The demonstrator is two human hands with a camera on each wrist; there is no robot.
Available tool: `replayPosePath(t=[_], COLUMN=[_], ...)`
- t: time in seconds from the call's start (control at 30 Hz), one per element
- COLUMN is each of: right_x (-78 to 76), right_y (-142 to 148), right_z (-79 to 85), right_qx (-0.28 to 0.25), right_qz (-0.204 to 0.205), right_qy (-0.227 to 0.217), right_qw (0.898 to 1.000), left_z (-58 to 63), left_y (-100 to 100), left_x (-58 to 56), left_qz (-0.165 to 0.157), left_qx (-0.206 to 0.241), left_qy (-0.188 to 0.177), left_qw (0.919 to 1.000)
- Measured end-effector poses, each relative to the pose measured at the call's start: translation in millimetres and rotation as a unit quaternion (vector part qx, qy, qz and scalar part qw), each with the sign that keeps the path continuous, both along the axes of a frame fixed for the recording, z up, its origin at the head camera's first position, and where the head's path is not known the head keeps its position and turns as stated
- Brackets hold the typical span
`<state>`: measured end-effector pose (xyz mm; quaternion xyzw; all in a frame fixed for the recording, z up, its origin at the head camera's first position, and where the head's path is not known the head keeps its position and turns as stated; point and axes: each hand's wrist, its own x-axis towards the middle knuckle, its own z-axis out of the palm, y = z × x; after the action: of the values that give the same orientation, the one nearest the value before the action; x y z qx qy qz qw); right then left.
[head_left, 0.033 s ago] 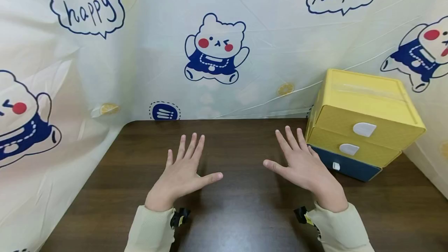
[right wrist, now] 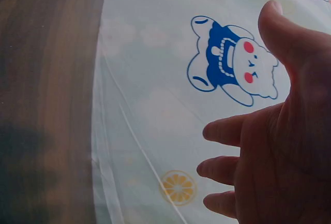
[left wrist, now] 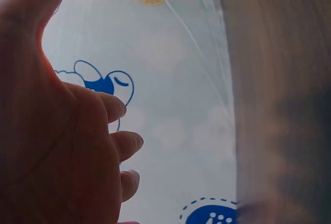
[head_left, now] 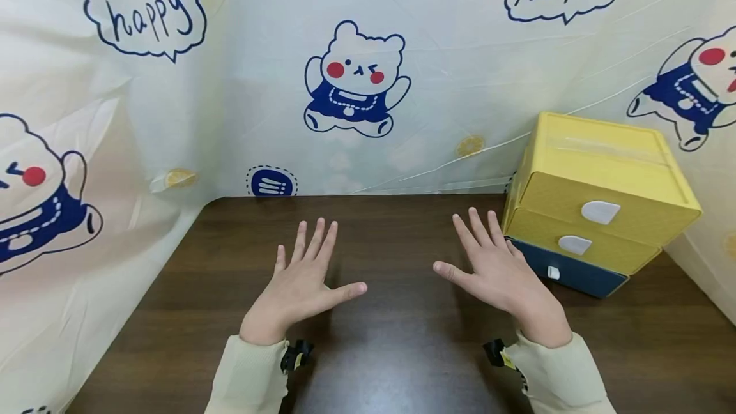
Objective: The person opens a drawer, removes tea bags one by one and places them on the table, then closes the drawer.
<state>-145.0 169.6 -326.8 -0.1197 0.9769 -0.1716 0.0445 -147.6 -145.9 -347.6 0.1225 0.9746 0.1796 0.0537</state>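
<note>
Both hands are spread above a dark brown wooden table [head_left: 391,350], backs toward the head camera. My left hand [head_left: 299,289] has its fingers straight and its thumb stretched to the right, holding nothing. Opposite it, my right hand [head_left: 497,270] is likewise spread, with its thumb pointing left and nothing in its grasp. Its little-finger side overlaps the edge of a small drawer box [head_left: 609,152] in the head view. That box has two yellow drawers [head_left: 650,216] with pale tabs over a dark blue drawer [head_left: 592,280] at the bottom; all look closed.
A pale cloth [head_left: 448,114] printed with bears, "happy" bubbles and orange slices hangs behind the table and along its sides. The drawer box occupies the table's back right corner. Each wrist carries a small black device [head_left: 296,356] at the cuff.
</note>
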Motion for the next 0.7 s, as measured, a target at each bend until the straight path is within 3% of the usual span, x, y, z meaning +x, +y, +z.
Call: replayPosePath(t=[0.2,0.37,0.47,0.57,0.7], right_x=[-1.9,-1.5,-0.5,3.2,11.1], right_y=[2,15,26,38,56], right_z=[4.9,16.9,26.9,33.9,37.3], right_qx=[-0.029,-0.104,-0.156,-0.202,-0.243], right_qz=[0.012,0.013,0.006,-0.016,-0.061], right_qy=[0.031,0.103,0.179,0.255,0.311], right_qw=[0.999,0.989,0.971,0.946,0.917], left_z=[-0.1,-3.4,-4.1,-2.8,-0.6], left_y=[6,18,29,43,68], left_x=[2.7,-0.6,-8.8,-18.4,-32.3], left_qz=[-0.013,-0.063,-0.098,-0.123,-0.153], left_qx=[0.016,0.035,0.059,0.089,0.124], left_qy=[-0.01,-0.006,0.013,0.028,0.042], left_qw=[0.9997,0.9974,0.9933,0.9879,0.9794])
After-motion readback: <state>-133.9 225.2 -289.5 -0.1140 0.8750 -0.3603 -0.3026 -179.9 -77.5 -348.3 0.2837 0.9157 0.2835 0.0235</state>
